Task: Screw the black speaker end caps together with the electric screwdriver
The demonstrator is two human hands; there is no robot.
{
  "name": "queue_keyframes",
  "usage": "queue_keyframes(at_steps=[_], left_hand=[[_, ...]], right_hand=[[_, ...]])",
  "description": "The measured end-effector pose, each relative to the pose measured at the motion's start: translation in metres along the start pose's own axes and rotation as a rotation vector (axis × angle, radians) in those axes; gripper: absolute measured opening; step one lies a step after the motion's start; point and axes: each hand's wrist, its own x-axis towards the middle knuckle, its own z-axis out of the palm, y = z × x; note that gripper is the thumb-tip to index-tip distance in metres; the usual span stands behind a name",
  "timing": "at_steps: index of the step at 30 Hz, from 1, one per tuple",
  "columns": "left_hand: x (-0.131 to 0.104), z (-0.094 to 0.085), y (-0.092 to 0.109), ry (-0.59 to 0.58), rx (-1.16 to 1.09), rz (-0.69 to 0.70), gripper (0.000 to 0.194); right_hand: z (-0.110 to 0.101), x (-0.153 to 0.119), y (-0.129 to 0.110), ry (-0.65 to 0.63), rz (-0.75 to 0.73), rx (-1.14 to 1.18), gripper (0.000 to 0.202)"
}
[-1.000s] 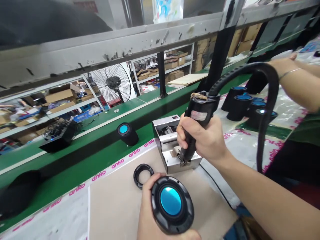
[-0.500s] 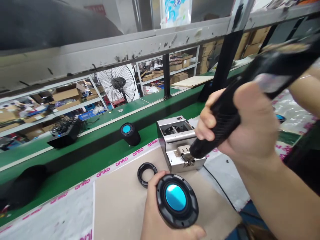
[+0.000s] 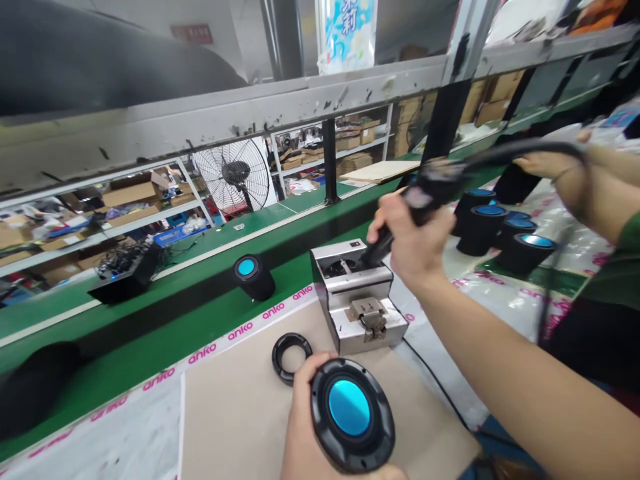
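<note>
My left hand [image 3: 306, 427] is wrapped round a black round speaker [image 3: 325, 433] with a shiny blue centre disc and a dark ring with small holes about its face, which is turned up toward me. My right hand [image 3: 417, 243] grips a black corded electric screwdriver [image 3: 435, 190]. Its lower end points down into the open top of a silver metal screw feeder [image 3: 363, 283]; the tip itself is hidden there. A loose black ring [image 3: 277, 360] lies on the beige board [image 3: 230, 407], just beyond my left hand.
Another blue-topped speaker [image 3: 263, 283] stands on the green conveyor [image 3: 200, 300]. Several more speakers [image 3: 475, 230] stand at the right, near another person's hand [image 3: 540, 163]. A metal shelf beam [image 3: 210, 110] crosses overhead. The feeder's black cable [image 3: 435, 373] runs toward the lower right.
My right hand has carried the screwdriver away from near the feeder's front, back and left over its open top. My left hand still holds the speaker, almost in the same place.
</note>
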Motion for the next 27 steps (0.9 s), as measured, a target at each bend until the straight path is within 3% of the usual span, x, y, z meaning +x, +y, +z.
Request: queue_keyframes(at_steps=[2, 5, 8, 10, 15, 21, 27], left_hand=[[0.004, -0.004, -0.011, -0.021, -0.002, 0.059, 0.097], [0.009, -0.011, -0.021, -0.022, 0.043, 0.145, 0.102], [0.012, -0.013, -0.021, -0.007, 0.088, 0.209, 0.088], [0.014, -0.011, -0.018, 0.024, 0.086, 0.22, 0.07], [0.013, -0.003, -0.016, 0.08, 0.043, 0.201, 0.059], [0.004, -0.002, -0.005, -0.004, -0.016, 0.053, 0.09], [-0.002, 0.002, 0.014, -0.012, -0.049, -0.076, 0.095]], right_hand=[[-0.006, 0.002, 0.001, -0.02, 0.026, -0.03, 0.047], [-0.01, 0.001, -0.03, -0.03, 0.07, 0.027, 0.049], [-0.012, -0.008, -0.058, -0.253, 0.399, 0.066, 0.053], [-0.016, -0.02, -0.061, -0.329, 0.522, 0.035, 0.053], [-0.028, -0.042, -0.041, -0.385, 0.517, -0.065, 0.047], [-0.027, -0.043, -0.034, -0.456, 0.542, -0.099, 0.055], [-0.02, -0.044, -0.048, -0.48, 0.632, -0.093, 0.05]])
